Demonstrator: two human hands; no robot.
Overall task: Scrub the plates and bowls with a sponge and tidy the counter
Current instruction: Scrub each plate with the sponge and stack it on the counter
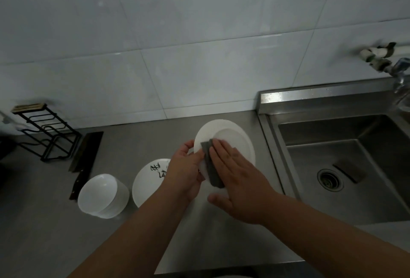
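1. Steel worktop [66,244]: it carries all the dishes. The sink [332,131] is set in on the right with its basin bare, and the tap [399,67] is above its far corner.
2. White plate [230,135]: it is held off the worktop and tilted, face toward the person, just left of the sink rim.
3. Patterned plate [148,180]: it lies flat on the worktop, partly hidden behind the left wrist.
4. Stack of white bowls [99,195]: left of the patterned plate, close beside it. Whether they touch is unclear.
5. Cleaver [86,153]: flat on the worktop behind the bowls, beside a black wire rack [46,135].
6. Left hand [182,171]: grip closed on the white plate's left rim, thumb on the face and fingers behind. It is the steadying hand.
7. Right hand [239,180]: no closed grip. The fingers are flat and press the sponge onto the plate face, with the thumb splayed off below.
8. Grey sponge [210,162]: pinned under the right fingers on the left part of the plate. Its long axis runs from far-left to near-right.
9. Key relation: the uncovered plate face lies up and right of the sponge, toward the sink, so the next stroke likely sweeps that way. The right hand is nearer the sink, and the left is nearer the unscrubbed dishes.
10. Judgement: scrubbing is mid-way on this plate. The patterned plate, bowls and tidy-up look pending.
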